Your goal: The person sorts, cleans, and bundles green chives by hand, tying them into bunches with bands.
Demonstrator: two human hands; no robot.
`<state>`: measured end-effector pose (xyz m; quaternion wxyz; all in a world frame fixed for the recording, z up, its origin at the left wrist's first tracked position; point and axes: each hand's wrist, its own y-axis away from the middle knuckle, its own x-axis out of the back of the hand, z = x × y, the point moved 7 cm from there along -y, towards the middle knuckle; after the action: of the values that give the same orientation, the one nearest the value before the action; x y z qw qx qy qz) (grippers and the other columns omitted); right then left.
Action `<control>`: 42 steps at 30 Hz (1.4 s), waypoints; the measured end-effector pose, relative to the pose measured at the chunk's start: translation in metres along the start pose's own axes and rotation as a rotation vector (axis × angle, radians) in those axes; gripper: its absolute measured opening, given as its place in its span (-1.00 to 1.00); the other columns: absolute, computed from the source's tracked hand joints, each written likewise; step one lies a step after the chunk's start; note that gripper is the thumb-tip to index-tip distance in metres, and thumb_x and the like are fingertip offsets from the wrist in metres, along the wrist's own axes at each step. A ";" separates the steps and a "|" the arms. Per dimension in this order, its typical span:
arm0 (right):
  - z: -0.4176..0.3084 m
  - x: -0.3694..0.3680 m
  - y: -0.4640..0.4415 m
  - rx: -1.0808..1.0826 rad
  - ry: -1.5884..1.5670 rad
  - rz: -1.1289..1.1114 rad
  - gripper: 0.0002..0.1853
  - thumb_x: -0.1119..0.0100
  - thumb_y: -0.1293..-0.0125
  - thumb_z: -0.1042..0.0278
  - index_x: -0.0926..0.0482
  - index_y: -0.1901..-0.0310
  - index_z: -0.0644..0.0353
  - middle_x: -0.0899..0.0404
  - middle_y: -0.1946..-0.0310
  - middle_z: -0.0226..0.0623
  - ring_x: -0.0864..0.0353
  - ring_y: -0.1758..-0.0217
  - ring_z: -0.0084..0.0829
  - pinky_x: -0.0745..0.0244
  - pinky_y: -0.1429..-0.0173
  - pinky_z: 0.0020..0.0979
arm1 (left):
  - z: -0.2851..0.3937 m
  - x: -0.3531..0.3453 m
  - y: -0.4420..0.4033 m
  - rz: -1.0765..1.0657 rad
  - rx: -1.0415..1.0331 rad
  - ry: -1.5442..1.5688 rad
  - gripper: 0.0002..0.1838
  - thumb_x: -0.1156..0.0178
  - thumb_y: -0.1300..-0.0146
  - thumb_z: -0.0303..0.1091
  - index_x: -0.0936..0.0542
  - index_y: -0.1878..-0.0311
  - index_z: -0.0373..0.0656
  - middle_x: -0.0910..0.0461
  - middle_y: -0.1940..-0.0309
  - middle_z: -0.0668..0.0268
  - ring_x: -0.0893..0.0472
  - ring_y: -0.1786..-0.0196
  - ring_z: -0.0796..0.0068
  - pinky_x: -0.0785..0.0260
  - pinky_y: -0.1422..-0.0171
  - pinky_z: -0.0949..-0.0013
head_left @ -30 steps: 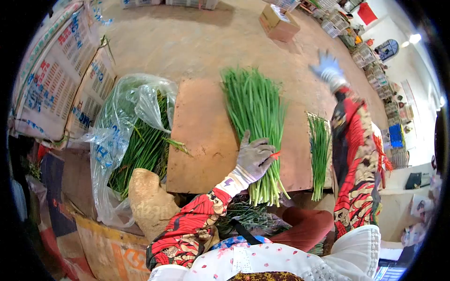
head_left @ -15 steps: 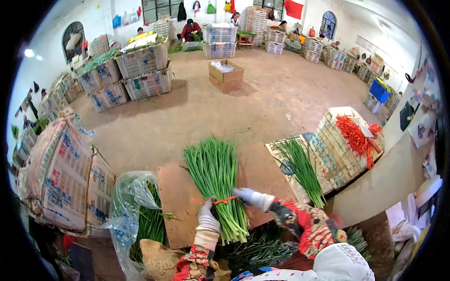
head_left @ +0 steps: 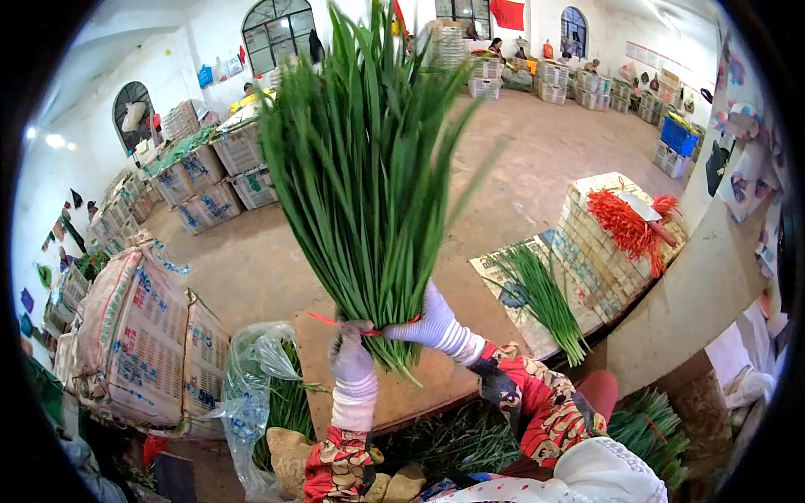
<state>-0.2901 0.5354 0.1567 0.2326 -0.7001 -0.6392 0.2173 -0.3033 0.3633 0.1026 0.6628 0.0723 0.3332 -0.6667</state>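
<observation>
A large bunch of green chives (head_left: 360, 184) is raised upright in front of me, leaves fanning upward and cut ends pointing down. A red tie (head_left: 321, 318) goes round its lower stems. My left hand (head_left: 352, 356), in a pale glove, is closed at the left side of the stems by the tie. From the right, my gloved right hand (head_left: 432, 323) wraps round the stems at the same height. The brown board (head_left: 453, 381) lies below the bunch. A smaller bunch of chives (head_left: 545, 302) rests on printed sheeting to the right.
Red ties (head_left: 625, 222) and a knife (head_left: 662, 233) lie on a stack of crates (head_left: 599, 268) at right. A plastic bag (head_left: 251, 369) with greens stands left of the board, beside wrapped crates (head_left: 138, 335). Loose greens (head_left: 453, 440) lie below the board's near edge.
The bunch has come up off the board toward me and now stands upright. My right hand has moved from beside the tie to a grip round the stems.
</observation>
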 end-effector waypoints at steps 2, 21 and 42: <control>0.001 0.000 0.007 -0.143 0.099 -0.144 0.05 -0.62 0.25 0.20 -0.17 -0.28 0.30 -0.34 -0.20 -0.05 -0.35 -0.23 -0.29 -0.28 -0.31 -0.29 | -0.007 0.010 0.021 -0.044 -0.114 -0.130 -0.68 -0.05 -0.34 -0.17 -0.55 0.29 -0.28 -0.56 0.31 0.27 -0.48 0.24 0.41 -0.32 0.03 0.28; 0.066 -0.046 0.099 -0.607 -0.459 -0.268 -0.28 -0.32 -0.10 0.06 -0.30 -0.24 0.22 -0.39 -0.18 -0.14 -0.32 -0.26 -0.22 -0.23 -0.35 -0.24 | -0.096 0.081 0.072 -0.125 0.301 -0.145 -0.84 -0.03 -0.29 -0.46 -0.56 0.17 -0.28 -0.59 0.33 0.23 -0.57 0.31 0.33 -0.44 0.22 0.40; 0.081 0.057 0.086 -0.355 -1.098 0.425 -0.45 -0.05 -0.33 0.00 -0.30 -0.27 0.10 -0.38 -0.19 -0.24 -0.25 -0.29 -0.24 -0.15 -0.39 -0.18 | 0.001 -0.021 0.002 -0.049 -0.043 -0.125 -0.76 -0.14 -0.23 -0.33 -0.63 0.40 -0.32 -0.57 -0.07 0.15 -0.56 0.15 0.50 -0.41 0.10 0.41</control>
<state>-0.2658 0.5900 0.0402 -0.2992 -0.6262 -0.5384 0.4780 -0.2985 0.3808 0.1142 0.6670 0.0082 0.3070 -0.6788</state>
